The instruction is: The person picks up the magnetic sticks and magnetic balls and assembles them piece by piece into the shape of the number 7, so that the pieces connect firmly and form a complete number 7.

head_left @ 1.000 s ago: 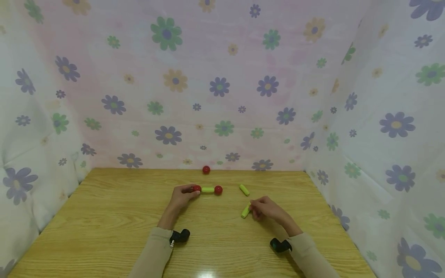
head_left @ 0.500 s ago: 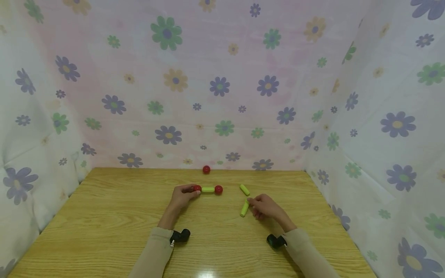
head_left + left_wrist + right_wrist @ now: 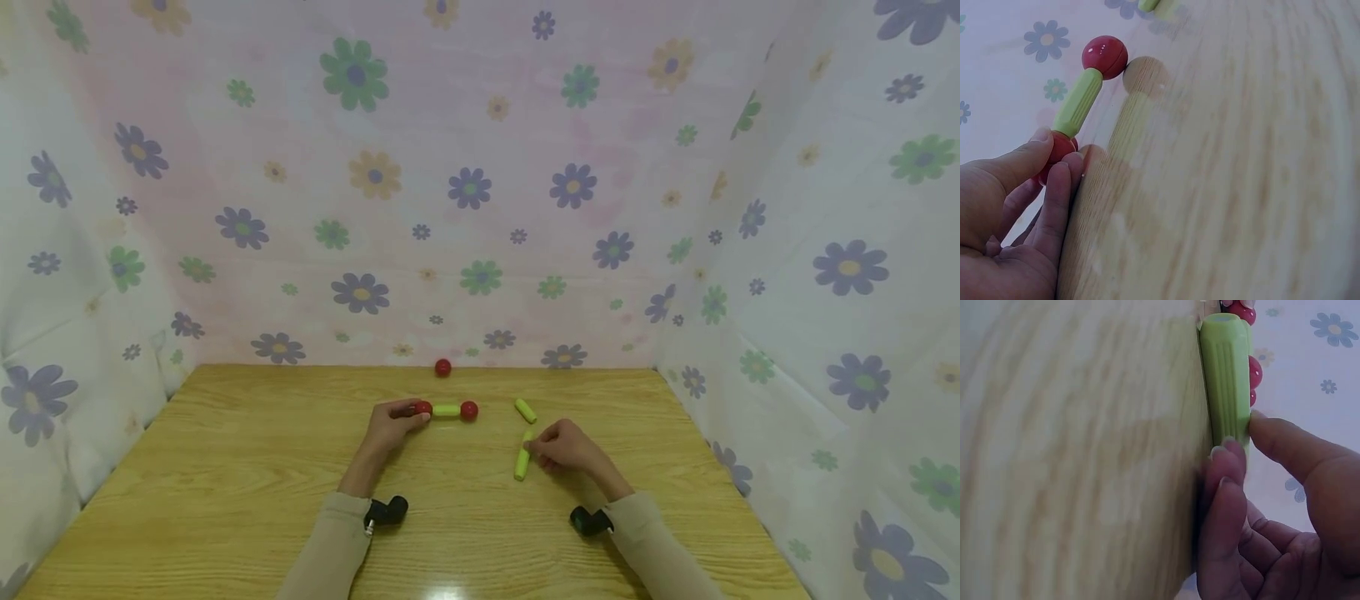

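Observation:
My left hand (image 3: 388, 425) pinches the red ball (image 3: 1062, 149) at the near end of a small dumbbell shape. A ridged yellow-green rod (image 3: 1077, 103) joins that ball to another red ball (image 3: 469, 410). In the left wrist view the shape lies close along the wooden tabletop. To the right, my right hand (image 3: 566, 446) pinches a second yellow-green rod (image 3: 1225, 378) between thumb and fingers. Its flat end shows a grey spot in the right wrist view. Just beyond that rod lies a third yellow-green rod (image 3: 526, 410), slanted on the table.
A loose red ball (image 3: 443, 367) sits at the back edge of the wooden table (image 3: 247, 475), against the flowered cloth (image 3: 420, 283) hung behind. Similar cloth walls rise on both sides. A black wrist camera (image 3: 387, 511) is strapped at each sleeve.
My right hand has shifted slightly left, and the rod in it has swung from slanted to nearly lengthwise, farther from the loose rod. The left hand keeps its hold in place.

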Motion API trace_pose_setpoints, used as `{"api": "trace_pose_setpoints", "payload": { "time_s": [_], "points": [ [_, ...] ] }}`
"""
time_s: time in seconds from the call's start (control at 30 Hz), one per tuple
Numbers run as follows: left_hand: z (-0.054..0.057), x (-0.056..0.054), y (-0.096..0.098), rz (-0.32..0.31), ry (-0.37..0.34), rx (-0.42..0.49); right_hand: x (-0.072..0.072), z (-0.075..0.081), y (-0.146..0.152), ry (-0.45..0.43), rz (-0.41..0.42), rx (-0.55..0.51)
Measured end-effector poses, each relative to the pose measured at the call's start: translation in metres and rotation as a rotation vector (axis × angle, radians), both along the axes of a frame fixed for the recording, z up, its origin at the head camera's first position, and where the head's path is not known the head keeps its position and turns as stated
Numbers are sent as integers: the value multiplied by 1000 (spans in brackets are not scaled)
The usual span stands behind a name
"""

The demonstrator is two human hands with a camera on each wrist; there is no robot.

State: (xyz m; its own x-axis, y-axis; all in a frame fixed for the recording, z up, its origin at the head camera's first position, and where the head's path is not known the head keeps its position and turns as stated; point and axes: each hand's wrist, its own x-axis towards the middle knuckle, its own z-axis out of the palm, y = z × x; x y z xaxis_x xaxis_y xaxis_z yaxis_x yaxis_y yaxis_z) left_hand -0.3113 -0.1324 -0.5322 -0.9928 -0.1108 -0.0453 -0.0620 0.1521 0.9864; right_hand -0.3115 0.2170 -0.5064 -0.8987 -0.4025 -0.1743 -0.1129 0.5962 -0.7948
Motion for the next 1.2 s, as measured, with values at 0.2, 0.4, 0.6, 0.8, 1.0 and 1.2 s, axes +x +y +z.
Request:
{"api": "trace_pose_setpoints", "payload": {
  "time_s": [0.2, 0.4, 0.6, 0.8, 1.0, 1.2],
  "points": [
    [-1, 0, 1, 8, -3, -4, 4, -2, -6, 2, -20, -2],
    [-1, 1, 0, -2, 16, 9, 6, -2, -14, -9, -52, -26],
    [0, 2, 0, -3, 20, 13, 10, 0, -20, -10, -39, -33],
    [0, 1, 1, -2, 17, 1, 8, 2, -27, -27, -63, 10],
    [1, 0, 1, 3, 13, -15, 9, 5, -36, -12, -87, 60],
    [-1, 0, 0, 4, 16, -5, 10, 6, -42, 4, -81, 99]
  ]
}}
